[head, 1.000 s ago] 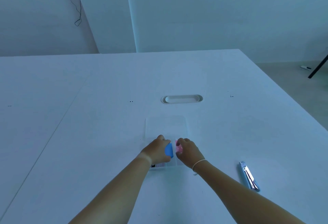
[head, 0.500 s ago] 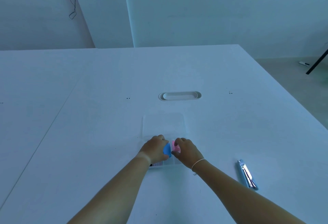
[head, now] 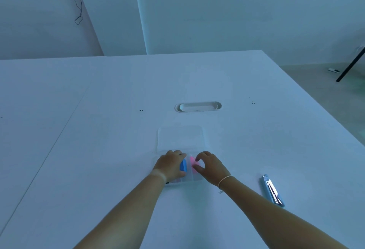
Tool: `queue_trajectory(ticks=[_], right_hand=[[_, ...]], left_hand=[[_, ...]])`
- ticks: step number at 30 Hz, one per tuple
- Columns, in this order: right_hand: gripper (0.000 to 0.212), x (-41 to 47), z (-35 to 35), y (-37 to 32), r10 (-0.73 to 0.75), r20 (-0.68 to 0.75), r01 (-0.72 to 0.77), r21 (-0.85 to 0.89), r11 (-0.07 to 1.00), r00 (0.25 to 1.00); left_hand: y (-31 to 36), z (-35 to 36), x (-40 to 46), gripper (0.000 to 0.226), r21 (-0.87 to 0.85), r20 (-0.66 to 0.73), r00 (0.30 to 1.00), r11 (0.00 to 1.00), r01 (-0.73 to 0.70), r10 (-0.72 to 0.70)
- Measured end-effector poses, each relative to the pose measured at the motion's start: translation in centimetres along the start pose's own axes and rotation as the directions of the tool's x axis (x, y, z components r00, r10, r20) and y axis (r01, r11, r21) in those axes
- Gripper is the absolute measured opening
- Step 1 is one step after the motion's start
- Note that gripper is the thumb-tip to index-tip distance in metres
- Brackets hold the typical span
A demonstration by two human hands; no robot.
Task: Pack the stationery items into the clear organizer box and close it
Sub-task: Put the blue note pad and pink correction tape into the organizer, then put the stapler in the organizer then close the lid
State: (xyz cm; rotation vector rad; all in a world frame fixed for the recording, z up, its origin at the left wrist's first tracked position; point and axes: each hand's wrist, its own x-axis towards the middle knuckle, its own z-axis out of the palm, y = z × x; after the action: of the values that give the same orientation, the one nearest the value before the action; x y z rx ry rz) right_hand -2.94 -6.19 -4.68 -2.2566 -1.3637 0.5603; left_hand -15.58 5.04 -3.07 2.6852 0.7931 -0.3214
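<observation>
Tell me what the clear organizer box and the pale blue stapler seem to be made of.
Clear organizer box: looks like transparent glossy plastic, since the table shows through its open lid. Pale blue stapler: apparently a plastic body with shiny metal parts, judging by the bright silvery strip.

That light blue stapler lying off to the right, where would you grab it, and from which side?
Probably across the middle of the light blue stapler, coming from above with the right hand, which is nearer. It lies flat on the table, long and narrow, running away from the person, nothing beside it, so fingers could pinch its two long sides.
</observation>
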Motion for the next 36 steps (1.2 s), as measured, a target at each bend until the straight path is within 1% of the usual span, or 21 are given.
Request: queue_trajectory(ticks=[3,6,9,11,13,16,19,22,25,29,36], right_hand=[[0.028,-0.4,-0.6,0.5,0.032,-0.059,-0.031,0.029,0.999,0.998],[0.026,-1.2,-1.3,1.5,0.074,-0.119,-0.072,0.021,0.997,0.990],[0.024,-2.1,-2.1,3.1,0.129,-0.179,-0.134,-0.015,0.991,0.975],[0.024,-2.9,-2.8,4.4,0.176,-0.224,-0.197,-0.074,0.978,0.958],[0.026,-3.8,-3.6,5.9,0.237,-0.266,-0.280,-0.136,0.950,0.934],[0.031,-5.4,-4.7,8.1,0.348,-0.315,-0.417,-0.186,0.890,0.883],[0.038,-6.9,-5.4,9.9,0.465,-0.301,-0.535,-0.220,0.816,0.832],[0.034,-8.0,-5.6,10.9,0.568,-0.271,-0.622,-0.197,0.758,0.777],[0.029,-8.3,-5.4,11.2,0.603,-0.251,-0.643,-0.123,0.756,0.757],[0.029,-7.6,-5.4,10.7,0.607,-0.222,-0.634,-0.075,0.769,0.763],[0.030,-4.3,-5.4,6.8,0.543,-0.153,-0.545,0.037,0.838,0.825]], left_hand=[[0.0,-0.3,-0.5,0.066,0.001,0.003,1.000,1.000,0.002,-0.002],[0.1,-0.3,-0.9,0.065,0.016,-0.003,1.000,1.000,-0.002,0.002],[0.4,-0.2,-1.2,0.064,0.028,-0.009,1.000,1.000,-0.009,0.009],[0.5,-0.1,-1.3,0.063,0.042,-0.019,1.000,0.999,-0.010,0.010],[0.7,0.0,-1.4,0.062,0.049,-0.025,1.000,0.999,-0.004,0.005],[1.1,0.2,-1.5,0.058,0.049,-0.027,1.000,0.999,0.005,-0.004],[1.4,0.5,-1.7,0.061,0.046,-0.016,1.000,0.999,0.010,-0.009],[1.6,0.7,-1.9,0.062,0.041,-0.020,1.000,0.999,0.016,-0.015],[1.7,0.8,-2.1,0.060,0.041,-0.025,0.999,0.999,0.025,-0.024],[1.6,0.8,-2.4,0.057,0.060,-0.022,0.999,0.998,0.034,-0.033],[0.5,0.4,-3.1,0.061,0.032,-0.010,0.997,0.997,0.071,-0.071]])
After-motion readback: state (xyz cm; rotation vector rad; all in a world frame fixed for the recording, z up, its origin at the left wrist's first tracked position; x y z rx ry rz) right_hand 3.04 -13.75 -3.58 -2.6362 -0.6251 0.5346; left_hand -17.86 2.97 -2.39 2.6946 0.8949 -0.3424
